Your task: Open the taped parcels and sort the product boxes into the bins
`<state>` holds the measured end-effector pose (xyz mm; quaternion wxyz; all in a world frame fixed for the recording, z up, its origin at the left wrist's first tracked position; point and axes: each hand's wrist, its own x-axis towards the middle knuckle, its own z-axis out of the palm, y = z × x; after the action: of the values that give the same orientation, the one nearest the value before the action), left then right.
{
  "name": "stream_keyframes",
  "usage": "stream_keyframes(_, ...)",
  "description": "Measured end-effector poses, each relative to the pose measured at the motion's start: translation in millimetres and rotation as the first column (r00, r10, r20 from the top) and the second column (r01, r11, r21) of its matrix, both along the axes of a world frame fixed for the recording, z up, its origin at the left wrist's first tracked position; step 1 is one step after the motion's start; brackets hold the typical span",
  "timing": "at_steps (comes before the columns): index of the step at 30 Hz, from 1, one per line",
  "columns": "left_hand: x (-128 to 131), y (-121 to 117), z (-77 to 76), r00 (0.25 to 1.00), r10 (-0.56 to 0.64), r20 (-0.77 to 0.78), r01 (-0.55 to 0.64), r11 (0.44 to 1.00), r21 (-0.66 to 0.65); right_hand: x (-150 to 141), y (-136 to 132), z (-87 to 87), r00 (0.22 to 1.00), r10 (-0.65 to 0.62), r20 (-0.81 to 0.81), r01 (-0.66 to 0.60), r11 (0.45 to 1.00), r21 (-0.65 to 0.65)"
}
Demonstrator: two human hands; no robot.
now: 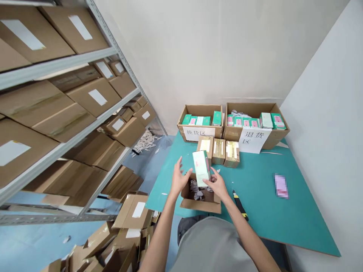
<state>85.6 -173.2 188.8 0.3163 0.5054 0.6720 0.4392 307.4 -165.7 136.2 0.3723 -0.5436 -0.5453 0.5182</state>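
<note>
White-green box (201, 168) is above the open carton (200, 205), over its 12 o'clock side. Clock as seen in view, 12 = away from wearer. Box long axis runs roughly 12 to 6, far end leaning slightly to 11.

Right hand (217, 185) is the nearer one: fingers part-closed on the box's near right corner, thumb low on the face, box at their 10. Left hand (179, 177) is off the box: fingers spread wide, nothing in them, thumb tip just beside its left side, box at 3 from that thumb.

Crumpled paper (198, 195) in the carton, under the box. Knife (240, 206) on tabletop (263, 181), at 4 from right hand.
</note>
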Motion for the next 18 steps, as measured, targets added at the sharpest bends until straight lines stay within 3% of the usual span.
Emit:
stream_keyframes(3, 17, -2, -0.8, 0.893, -0.003, 0.450, 0.046, 0.995, -0.084, -8, 22, 26.8, 0.928, -0.055, -0.368, 0.058, 0.998, -0.003)
stream_keyframes(6, 36, 3, 18.1, 0.772, -0.061, 0.633, 0.043, 0.998, 0.043, -16, 46, 75.4, 0.866, -0.032, -0.499, 0.070, 0.996, 0.059)
stream_keyframes(9, 51, 16, 56.0, 0.738, -0.088, 0.669, -0.069, 0.976, 0.206, -24, 63, 129.0, 0.813, 0.055, -0.580, 0.039, 0.988, 0.149)
stream_keyframes(12, 60, 27, 93.4, 0.743, -0.081, 0.664, -0.183, 0.930, 0.318, -31, 68, 168.0, 0.796, 0.090, -0.599, 0.069, 0.969, 0.238)
stream_keyframes(15, 67, 29, 113.1, 0.752, -0.074, 0.655, -0.235, 0.898, 0.372, -35, 60, 186.5, 0.815, 0.024, -0.579, 0.185, 0.936, 0.299)
stream_keyframes(18, 75, 27, 116.0, 0.788, -0.010, 0.616, -0.301, 0.866, 0.399, -38, 43, 193.2, 0.836, -0.084, -0.542, 0.312, 0.886, 0.344)
